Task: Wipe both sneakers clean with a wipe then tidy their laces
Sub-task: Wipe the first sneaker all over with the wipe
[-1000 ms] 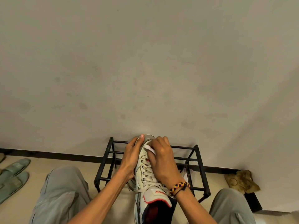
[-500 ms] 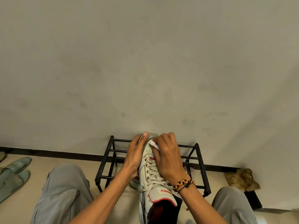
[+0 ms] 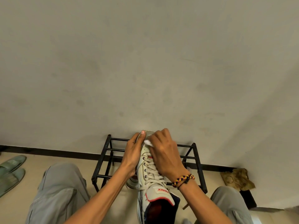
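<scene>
- The place looks like a home entryway or hallway.
- A low black metal shoe rack (image 3: 196,160) stands against a plain painted wall (image 3: 145,62) with a dark skirting strip.
- A pair of green house slippers (image 3: 11,172) lies on the pale floor (image 3: 113,204) at the left edge.
- A crumpled brown rag (image 3: 237,179) lies by the wall on the right.

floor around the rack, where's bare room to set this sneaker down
Bare beige floor lies between the green slippers and the black metal rack, ahead of the left knee. It is crowded at the middle, where both hands hold the white sneaker before the rack, and right, by the crumpled brown paper.
</scene>
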